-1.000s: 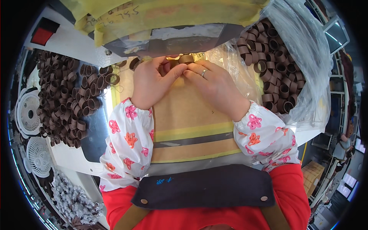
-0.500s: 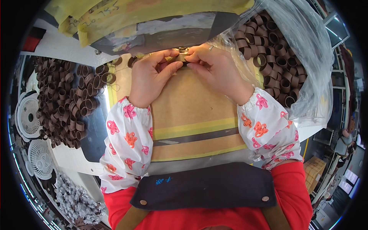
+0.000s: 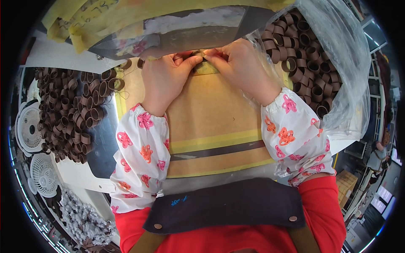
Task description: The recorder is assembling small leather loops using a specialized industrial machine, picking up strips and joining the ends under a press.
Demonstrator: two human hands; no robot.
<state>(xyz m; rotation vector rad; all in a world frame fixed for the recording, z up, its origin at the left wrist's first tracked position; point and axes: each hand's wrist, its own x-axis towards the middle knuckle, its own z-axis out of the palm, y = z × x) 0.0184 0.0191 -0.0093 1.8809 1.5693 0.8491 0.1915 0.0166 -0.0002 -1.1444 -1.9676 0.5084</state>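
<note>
My left hand [image 3: 165, 82] and my right hand [image 3: 248, 71] meet at the far middle of the work surface, under the dark head of a machine [image 3: 198, 36] partly wrapped in yellow tape. Thumbs and fingers of both hands pinch a small brown band [image 3: 197, 53], which resembles the loose loops around. My fingers and the machine head hide most of it. Brown cardboard-like sheeting [image 3: 211, 109], edged with yellow tape, lies below my wrists.
Brown loops [image 3: 67, 114] are heaped on the left, some trailing thread. More loops [image 3: 312, 63] fill a clear plastic bag [image 3: 350, 92] at the right. White fans [image 3: 44, 175] stand beyond the table's left edge, above a silvery wrapped pile [image 3: 84, 217].
Both hands have shifted slightly farther in under the machine head, still pinching. Less of the brown band shows between the fingers. The whole view has tilted a little.
</note>
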